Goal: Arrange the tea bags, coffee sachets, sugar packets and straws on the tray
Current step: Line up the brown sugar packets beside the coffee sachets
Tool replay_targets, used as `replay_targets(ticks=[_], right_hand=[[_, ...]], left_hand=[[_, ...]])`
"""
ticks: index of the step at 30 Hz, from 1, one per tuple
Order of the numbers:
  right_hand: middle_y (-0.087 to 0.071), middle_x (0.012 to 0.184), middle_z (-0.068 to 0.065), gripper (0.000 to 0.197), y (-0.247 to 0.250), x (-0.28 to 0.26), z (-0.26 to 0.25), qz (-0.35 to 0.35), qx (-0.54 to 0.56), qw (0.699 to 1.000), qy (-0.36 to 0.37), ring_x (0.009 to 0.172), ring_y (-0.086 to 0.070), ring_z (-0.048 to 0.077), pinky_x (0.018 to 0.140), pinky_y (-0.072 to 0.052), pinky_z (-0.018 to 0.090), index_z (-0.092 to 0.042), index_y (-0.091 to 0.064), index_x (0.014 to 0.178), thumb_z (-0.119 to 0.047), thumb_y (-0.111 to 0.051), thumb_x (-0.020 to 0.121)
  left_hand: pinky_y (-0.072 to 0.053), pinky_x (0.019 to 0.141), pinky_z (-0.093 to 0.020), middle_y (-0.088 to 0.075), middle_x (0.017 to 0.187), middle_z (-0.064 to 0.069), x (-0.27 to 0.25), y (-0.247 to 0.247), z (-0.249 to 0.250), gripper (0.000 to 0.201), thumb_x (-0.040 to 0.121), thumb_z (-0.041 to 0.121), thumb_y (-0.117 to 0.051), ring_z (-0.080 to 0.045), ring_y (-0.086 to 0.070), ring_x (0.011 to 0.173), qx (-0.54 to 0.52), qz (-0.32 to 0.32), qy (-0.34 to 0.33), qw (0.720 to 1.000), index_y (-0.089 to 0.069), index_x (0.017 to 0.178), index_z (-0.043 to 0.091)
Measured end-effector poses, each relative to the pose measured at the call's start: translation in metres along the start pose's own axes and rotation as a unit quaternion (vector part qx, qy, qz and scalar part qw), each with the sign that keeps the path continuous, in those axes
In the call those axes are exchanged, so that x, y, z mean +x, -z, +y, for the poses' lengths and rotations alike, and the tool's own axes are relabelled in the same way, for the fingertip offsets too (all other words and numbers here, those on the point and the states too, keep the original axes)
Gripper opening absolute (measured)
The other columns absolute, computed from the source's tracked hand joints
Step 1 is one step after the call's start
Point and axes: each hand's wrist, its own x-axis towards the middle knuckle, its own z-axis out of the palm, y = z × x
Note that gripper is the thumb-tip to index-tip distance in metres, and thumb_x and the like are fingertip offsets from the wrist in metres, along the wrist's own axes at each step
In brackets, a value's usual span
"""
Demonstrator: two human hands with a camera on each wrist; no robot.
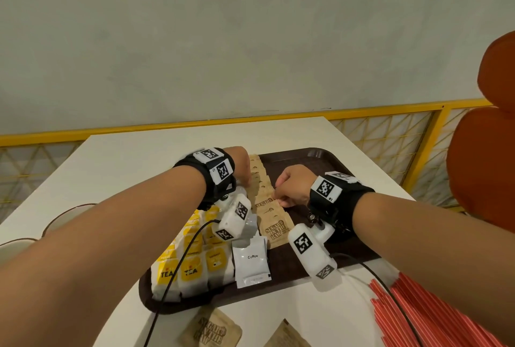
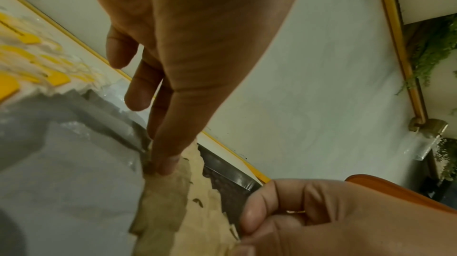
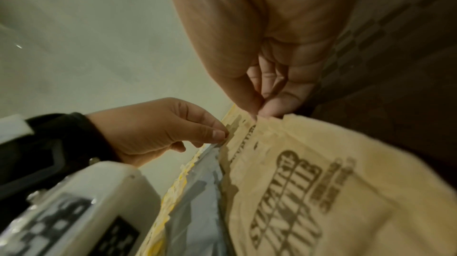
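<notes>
Loose sugar packets (image 1: pixel 211 330) and red straws (image 1: pixel 434 316) sitting nearest me. My right hand (image 1: pixel 292 185) is pinching a row packet's (image 3: pixel 321 182) edge w/ thumb and forefinger; left hand's (image 1: pixel 242 168) extended fingertips (image 2: pixel 168 164) pressing the sugar packet row (image 1: pixel 264 199) on the tray (image 1: pixel 328 263). Only head view shows the coffee sachet (image 1: pixel 250 261).

Dim, seemingly indoor light; blurred wrist views
</notes>
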Motion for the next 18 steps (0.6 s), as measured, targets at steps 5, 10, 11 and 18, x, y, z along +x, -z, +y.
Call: replay_targets(ticks=[5, 10, 11, 18], right_hand=[[-0.057, 0.066, 0.014, 0.024, -0.0011, 0.0000, 0.0007, 0.007, 0.008, 1.000, 0.003, 0.053, -0.053, 0.018, 0.062, -0.050, 0.025, -0.006, -0.053, 0.068, 0.006, -0.064, 0.085], [-0.056, 0.065, 0.013, 0.025, -0.0034, 0.0012, -0.0033, 0.011, 0.013, 1.000, 0.005, 0.052, -0.053, 0.017, 0.057, -0.050, 0.024, -0.006, -0.052, 0.066, 0.006, -0.063, 0.086], [-0.056, 0.064, 0.013, 0.027, -0.0040, 0.0020, -0.0037, 0.012, 0.015, 1.000, 0.007, 0.052, -0.053, 0.017, 0.056, -0.050, 0.024, -0.006, -0.052, 0.065, 0.007, -0.062, 0.086], [-0.054, 0.063, 0.013, 0.026, -0.0057, 0.0052, -0.0078, 0.005, 0.001, 1.000, 0.000, 0.052, -0.050, 0.017, 0.055, -0.046, 0.024, -0.005, -0.053, 0.064, 0.006, -0.061, 0.087]], left_hand=[[-0.053, 0.091, -0.035, -0.070, 0.104, -0.006, 0.0040, -0.0032, 0.0019, 0.029, 0.080, 0.028, -0.074, -0.022, -0.065, 0.099, 0.022, -0.016, 0.004, 1.000, -0.071, 0.101, 0.009], [-0.050, 0.089, -0.032, -0.069, 0.111, -0.008, 0.0068, -0.0027, 0.0038, 0.028, 0.085, 0.025, -0.068, -0.023, -0.064, 0.104, 0.039, -0.024, 0.008, 0.999, -0.069, 0.107, 0.007], [-0.050, 0.090, -0.031, -0.068, 0.112, -0.008, 0.0073, -0.0022, 0.0041, 0.029, 0.086, 0.025, -0.066, -0.023, -0.063, 0.105, 0.040, -0.023, 0.010, 0.999, -0.068, 0.109, 0.006], [-0.050, 0.093, -0.031, -0.067, 0.115, -0.008, 0.0106, -0.0017, 0.0044, 0.030, 0.088, 0.026, -0.064, -0.022, -0.062, 0.106, 0.047, -0.014, 0.012, 0.999, -0.067, 0.111, 0.006]])
